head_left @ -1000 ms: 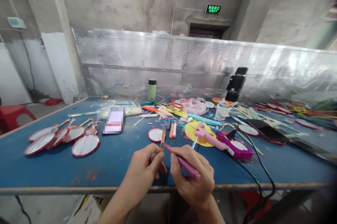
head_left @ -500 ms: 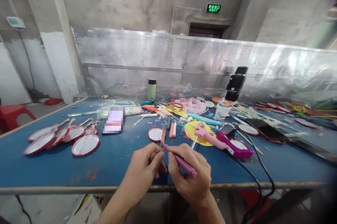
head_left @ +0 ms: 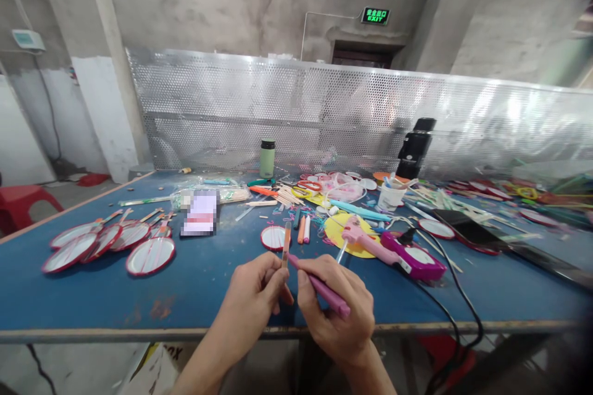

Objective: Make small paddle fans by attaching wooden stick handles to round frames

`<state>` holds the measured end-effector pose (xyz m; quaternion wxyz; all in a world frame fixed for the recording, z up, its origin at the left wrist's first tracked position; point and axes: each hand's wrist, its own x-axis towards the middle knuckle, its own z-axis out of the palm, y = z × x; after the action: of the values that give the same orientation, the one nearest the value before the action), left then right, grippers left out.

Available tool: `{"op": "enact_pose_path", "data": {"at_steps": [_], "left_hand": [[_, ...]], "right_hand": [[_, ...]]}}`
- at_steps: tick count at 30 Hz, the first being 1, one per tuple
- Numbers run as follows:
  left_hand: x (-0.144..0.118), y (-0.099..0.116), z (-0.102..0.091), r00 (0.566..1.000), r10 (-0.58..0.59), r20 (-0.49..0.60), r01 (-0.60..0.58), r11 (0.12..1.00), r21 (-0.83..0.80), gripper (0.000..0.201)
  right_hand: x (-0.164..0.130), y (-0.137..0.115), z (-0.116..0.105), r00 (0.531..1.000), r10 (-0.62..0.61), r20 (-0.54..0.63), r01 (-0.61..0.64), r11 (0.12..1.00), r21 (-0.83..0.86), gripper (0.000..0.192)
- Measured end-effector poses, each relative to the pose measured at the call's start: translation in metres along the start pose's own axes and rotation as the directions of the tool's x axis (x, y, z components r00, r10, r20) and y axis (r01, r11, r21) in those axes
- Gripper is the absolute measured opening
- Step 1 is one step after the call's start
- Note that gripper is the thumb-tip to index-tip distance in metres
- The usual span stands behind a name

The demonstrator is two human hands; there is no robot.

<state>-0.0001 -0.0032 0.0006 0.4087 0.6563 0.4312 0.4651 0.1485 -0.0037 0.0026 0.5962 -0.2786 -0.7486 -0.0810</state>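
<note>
We see our left hand [head_left: 254, 296] pinching a thin wooden stick [head_left: 286, 245] upright btwn thumb & fingers, just above the near edge of the blue table [head_left: 92, 296]. Our right hand [head_left: 336, 314] is curled round a pink marker [head_left: 319, 287], held like a pen, its tip touching the stick's lower part. Both hands sit close together, center front.

Containers: a white cup [head_left: 390, 196] further back on the right holds a few sticks/pens poking out; can't tell more of what's inside. A green bottle [head_left: 267, 159] stands upright w/ lid on near the perforated metal screen [head_left: 324, 110]; contents not visible. A clear plastic bag [head_left: 217, 196] lies flat left of center w/ wooden sticks in it.

Around: just beyond the stick lies a small round red-rimmed fan [head_left: 273, 237], w/ loose markers [head_left: 302, 229] beside it. To the right, a pink glue gun [head_left: 370, 243] rests over a yellow disc [head_left: 345, 231], touching a purple device [head_left: 414, 259] whose black cable [head_left: 456, 296] runs off the table edge. On the left, a cluster of red-rimmed fans [head_left: 111, 243] overlaps, well apart from the hands. A black phone holder [head_left: 414, 148] stands at the back right. Nothing sits btwn hands & near edge.
</note>
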Motion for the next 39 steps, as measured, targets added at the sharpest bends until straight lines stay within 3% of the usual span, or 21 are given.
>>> {"op": "enact_pose_path", "data": {"at_steps": [8,13,19,24,30,35,39], "left_hand": [[-0.0002,-0.0007,0.0004,1.000,0.014,-0.008,-0.013,1.000,0.020,0.032],[-0.0006,-0.0014,0.0003,1.000,-0.003,-0.005,0.003,1.000,0.011,0.032],[-0.0001,-0.0014,0.0004,1.000,0.017,-0.019,-0.017,1.000,0.013,0.033],[0.0001,-0.0020,0.0003,1.000,-0.002,0.000,0.002,1.000,0.010,0.032],[-0.0008,-0.0001,0.0001,1.000,0.012,-0.018,-0.012,1.000,0.000,0.033],[-0.0002,-0.0006,0.0005,1.000,0.000,-0.011,0.000,1.000,-0.017,0.032],[0.0000,-0.0009,0.0003,1.000,0.008,-0.014,-0.008,1.000,-0.005,0.033]], "right_hand": [[-0.0017,-0.0008,0.0001,0.999,0.005,0.047,-0.005,1.000,0.001,0.015],[-0.0028,0.0002,0.0002,1.000,-0.003,-0.018,0.003,1.000,0.002,0.018],[-0.0021,0.0000,0.0002,0.999,0.003,0.038,-0.003,1.000,0.006,0.015],[-0.0033,0.0006,0.0001,0.999,-0.011,-0.034,0.011,1.000,0.001,0.020],[-0.0033,0.0008,0.0000,0.999,-0.001,0.046,0.001,1.000,0.004,0.016],[-0.0025,-0.0006,-0.0001,1.000,-0.015,-0.016,0.015,1.000,0.003,0.018],[-0.0014,-0.0016,-0.0006,0.999,-0.021,0.036,0.021,1.000,-0.012,0.015]]}}
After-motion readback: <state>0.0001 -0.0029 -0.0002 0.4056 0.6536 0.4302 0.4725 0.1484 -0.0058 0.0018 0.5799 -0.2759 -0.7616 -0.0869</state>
